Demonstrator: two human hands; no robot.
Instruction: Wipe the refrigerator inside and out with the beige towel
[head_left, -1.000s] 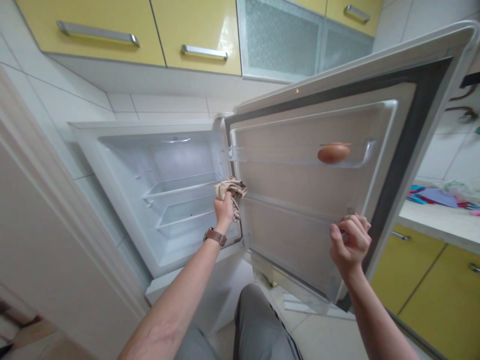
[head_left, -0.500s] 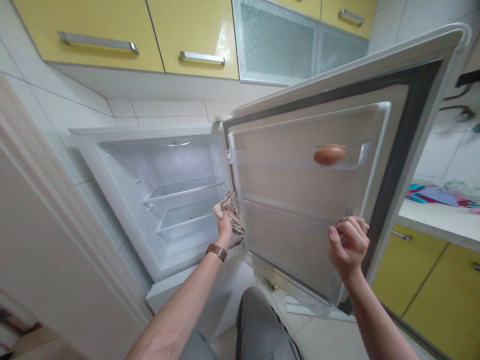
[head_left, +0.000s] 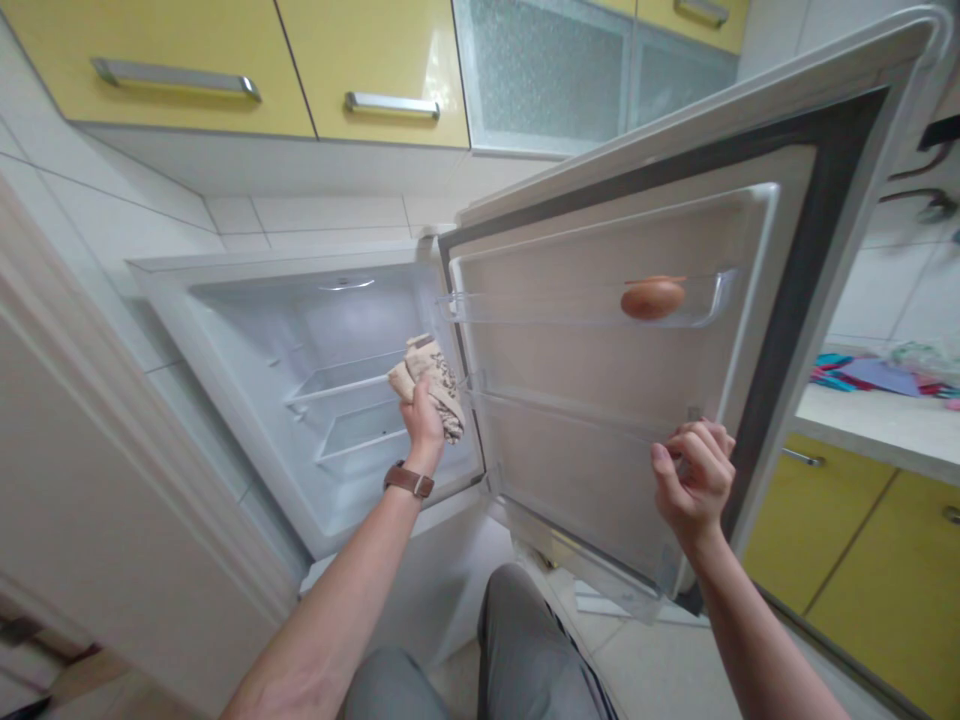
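Note:
My left hand (head_left: 424, 418) is closed around a folded beige cloth (head_left: 442, 395) with dark print. It holds the cloth up in front of the hinge side of the open fridge (head_left: 225, 390). A brown watch is on that wrist. On the right, my right hand (head_left: 696, 475) has its fingers curled over the outer end of the clear middle door shelf (head_left: 577, 418). The fridge door (head_left: 555, 360) stands wide open. In its upper clear shelf (head_left: 540, 308) sits a brown, rounded thing like an egg (head_left: 652, 298).
Two glass shelves (head_left: 360, 430) are inside the fridge. Yellow wall cabinets (head_left: 375, 60) hang above it. Behind the door on the right is a counter (head_left: 877, 420) with colourful items on it. A pale panel (head_left: 90, 430) stands close on the left; my knees are below.
My left hand has moved up and to the left with the cloth, away from the door's hinge edge. My right hand stays at the door shelf. The view has shifted slightly.

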